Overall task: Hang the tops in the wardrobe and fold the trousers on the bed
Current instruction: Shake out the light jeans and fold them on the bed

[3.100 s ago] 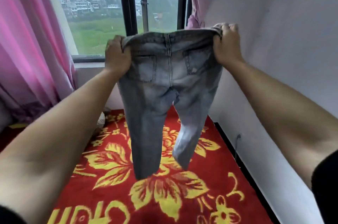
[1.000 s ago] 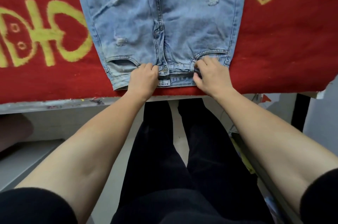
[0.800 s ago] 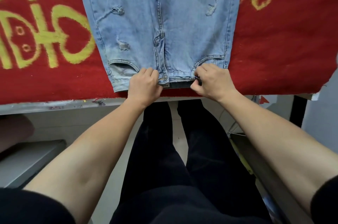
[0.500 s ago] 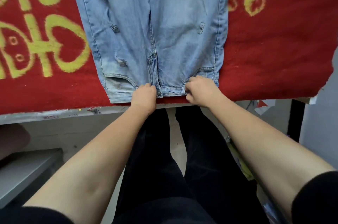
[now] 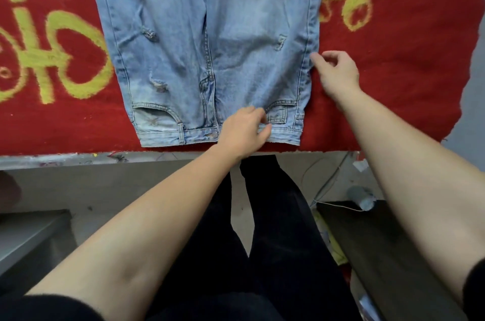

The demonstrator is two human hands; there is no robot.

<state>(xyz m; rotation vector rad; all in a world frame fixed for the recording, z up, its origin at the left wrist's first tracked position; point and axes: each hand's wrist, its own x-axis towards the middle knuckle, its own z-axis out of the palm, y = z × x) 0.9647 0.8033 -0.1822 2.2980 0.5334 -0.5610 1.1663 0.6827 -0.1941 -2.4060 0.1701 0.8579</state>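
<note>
Red blanket point(image 5: 393, 90) bears the jeans point(image 5: 170, 53), left hand point(image 5: 244, 132) slack on them, right hand point(image 5: 338, 71) empty beside them; unpinned folding may skew.

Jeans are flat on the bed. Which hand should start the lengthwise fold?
Right, probably. The right hand is at the outer side seam of the jeans, fingers loose and holding nothing, so it could grip that edge and carry it across. The left hand rests mid-waistband, better for pinning.
</note>
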